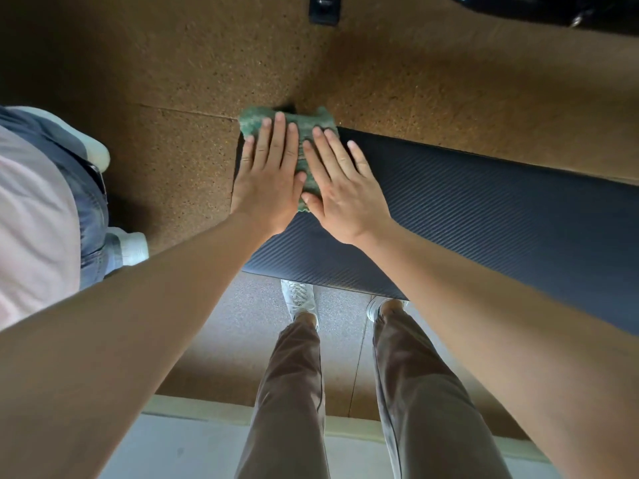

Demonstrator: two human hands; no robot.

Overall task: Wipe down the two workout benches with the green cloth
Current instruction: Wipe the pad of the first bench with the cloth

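A dark ribbed workout bench (466, 216) runs from the centre toward the right edge. The green cloth (304, 124) lies bunched on its far left end. My left hand (268, 181) presses flat on the cloth's left half with straight fingers. My right hand (340, 188) lies flat beside it on the cloth's right half, fingers spread. Much of the cloth is hidden under both palms. A second bench is not clearly in view.
Another person in a pink top, jeans and white shoes (52, 209) stands close at the left. Brown speckled rubber flooring (173, 81) surrounds the bench. A black equipment foot (323, 10) and dark gear (553, 8) sit at the top. My own legs and white shoes (301, 299) stand below the bench.
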